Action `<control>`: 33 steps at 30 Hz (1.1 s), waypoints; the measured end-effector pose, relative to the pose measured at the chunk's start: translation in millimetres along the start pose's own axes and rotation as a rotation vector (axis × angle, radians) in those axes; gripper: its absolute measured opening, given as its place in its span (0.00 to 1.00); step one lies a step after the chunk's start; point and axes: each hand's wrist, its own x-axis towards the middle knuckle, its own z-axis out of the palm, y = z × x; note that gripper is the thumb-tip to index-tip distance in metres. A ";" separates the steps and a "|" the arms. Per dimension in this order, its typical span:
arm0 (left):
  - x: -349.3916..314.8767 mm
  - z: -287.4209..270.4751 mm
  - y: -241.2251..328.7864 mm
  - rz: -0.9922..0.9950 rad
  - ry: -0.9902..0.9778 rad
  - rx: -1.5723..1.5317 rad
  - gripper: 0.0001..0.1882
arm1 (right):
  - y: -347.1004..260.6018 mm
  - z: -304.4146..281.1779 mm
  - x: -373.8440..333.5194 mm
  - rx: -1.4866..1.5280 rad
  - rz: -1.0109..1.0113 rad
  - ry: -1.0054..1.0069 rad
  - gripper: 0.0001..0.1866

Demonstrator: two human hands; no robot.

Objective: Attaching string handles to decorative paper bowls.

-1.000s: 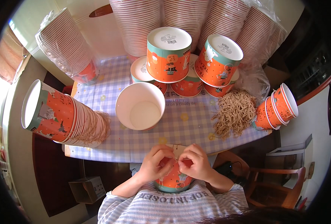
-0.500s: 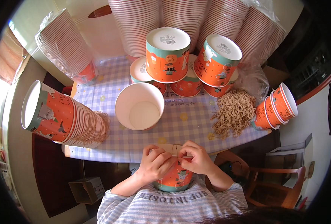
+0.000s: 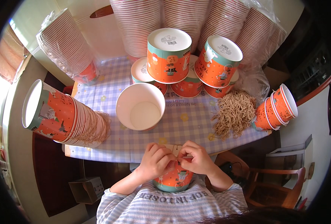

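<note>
An orange paper bucket with a green base and printed figures rests in my lap against my striped shirt, its mouth facing the table. At its near rim my left hand is closed in a pinch. My right hand pinches beside it, the fingertips almost meeting. Between them is a thin tan string, mostly covered by the fingers; part of it shows against the bucket's pale inside. Past my hands, on the checked cloth, stands an open white-lined bucket. A heap of tan strings lies to the right.
A leaning stack of nested buckets with strings hanging on it stands left. Upturned buckets are piled at the back before tall wrapped stacks. Small nested cups lie at the right edge. A wooden chair stands below right.
My left hand's fingers have shifted slightly at the rim, with the fingertips closer to my right hand. The bucket stays in my lap, and the view has moved very little.
</note>
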 end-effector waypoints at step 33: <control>-2.0 -5.1 2.5 -0.057 0.070 -0.007 0.15 | -2.3 2.6 2.0 -0.038 -0.017 -0.004 0.06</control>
